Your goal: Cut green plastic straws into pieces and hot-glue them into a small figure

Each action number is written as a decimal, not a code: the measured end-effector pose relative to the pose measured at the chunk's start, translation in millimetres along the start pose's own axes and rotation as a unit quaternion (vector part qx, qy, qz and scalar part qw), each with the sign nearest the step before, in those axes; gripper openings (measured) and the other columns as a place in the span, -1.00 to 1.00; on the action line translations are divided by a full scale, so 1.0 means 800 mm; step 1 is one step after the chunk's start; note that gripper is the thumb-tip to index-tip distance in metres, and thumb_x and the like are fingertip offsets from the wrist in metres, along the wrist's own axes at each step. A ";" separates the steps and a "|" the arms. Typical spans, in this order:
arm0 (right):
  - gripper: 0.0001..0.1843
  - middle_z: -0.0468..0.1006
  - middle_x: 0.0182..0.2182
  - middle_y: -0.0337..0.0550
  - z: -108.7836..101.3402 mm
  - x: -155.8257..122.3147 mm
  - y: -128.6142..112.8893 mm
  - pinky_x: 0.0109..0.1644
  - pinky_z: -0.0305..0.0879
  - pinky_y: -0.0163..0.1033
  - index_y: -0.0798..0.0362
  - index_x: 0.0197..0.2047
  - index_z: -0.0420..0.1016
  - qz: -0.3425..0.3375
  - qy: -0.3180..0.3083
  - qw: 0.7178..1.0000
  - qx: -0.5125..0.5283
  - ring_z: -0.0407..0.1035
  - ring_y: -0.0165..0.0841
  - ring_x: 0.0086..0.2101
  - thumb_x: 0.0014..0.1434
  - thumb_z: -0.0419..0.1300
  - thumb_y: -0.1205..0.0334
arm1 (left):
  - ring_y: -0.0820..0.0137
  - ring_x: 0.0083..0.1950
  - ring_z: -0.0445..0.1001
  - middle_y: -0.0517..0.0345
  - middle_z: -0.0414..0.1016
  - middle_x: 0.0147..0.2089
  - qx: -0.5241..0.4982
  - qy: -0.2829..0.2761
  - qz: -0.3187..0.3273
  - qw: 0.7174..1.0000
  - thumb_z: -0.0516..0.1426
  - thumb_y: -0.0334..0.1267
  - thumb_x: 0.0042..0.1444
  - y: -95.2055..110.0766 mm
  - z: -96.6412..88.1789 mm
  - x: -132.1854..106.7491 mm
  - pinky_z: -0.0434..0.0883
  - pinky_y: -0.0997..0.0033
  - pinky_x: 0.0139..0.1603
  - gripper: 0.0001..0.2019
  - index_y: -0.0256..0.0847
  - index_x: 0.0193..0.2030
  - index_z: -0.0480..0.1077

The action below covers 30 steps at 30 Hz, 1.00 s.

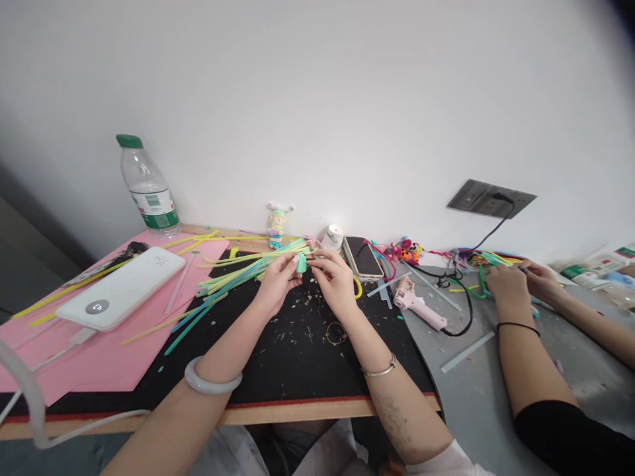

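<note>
My left hand pinches a small mint-green piece, fuzzy-looking, between thumb and fingers above the black mat. Close on its right side, my right hand has its fingertips pressed together; what they grip is too small to make out. Left of and behind my hands lies a loose bundle of yellow, green and blue pipe cleaners. A small doll-like figure in pastel colours stands by the wall. Small clippings are scattered on the mat beneath my hands.
A white power bank lies on pink sheets, with a bottle behind. To the right are a white cup, a phone, a pink glue gun with its cord, glue sticks and a co-worker's hands.
</note>
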State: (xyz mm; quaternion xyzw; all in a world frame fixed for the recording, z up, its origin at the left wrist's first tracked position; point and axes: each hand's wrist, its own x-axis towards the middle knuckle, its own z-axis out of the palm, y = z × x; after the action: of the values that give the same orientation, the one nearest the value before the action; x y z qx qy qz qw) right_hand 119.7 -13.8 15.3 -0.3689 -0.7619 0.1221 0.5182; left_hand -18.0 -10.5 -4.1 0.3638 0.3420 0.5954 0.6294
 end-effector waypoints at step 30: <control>-0.84 0.41 -0.10 -0.06 0.002 -0.002 0.002 -0.44 0.38 -0.33 0.01 -0.29 0.52 0.050 -0.021 0.998 0.029 0.38 -0.29 -0.14 0.06 0.16 0.38 | 0.58 -0.42 0.31 0.20 0.38 -0.34 -0.014 -0.034 0.006 0.999 0.24 -0.15 -0.06 -0.005 -0.002 -0.001 0.35 0.52 -0.34 -0.71 -0.23 -0.20 0.43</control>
State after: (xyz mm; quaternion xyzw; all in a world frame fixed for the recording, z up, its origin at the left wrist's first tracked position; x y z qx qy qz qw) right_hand 119.3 -13.6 12.7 -0.3886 -0.7492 0.1776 0.5061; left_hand -17.4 -11.0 -8.8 0.3765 0.3099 0.5915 0.6421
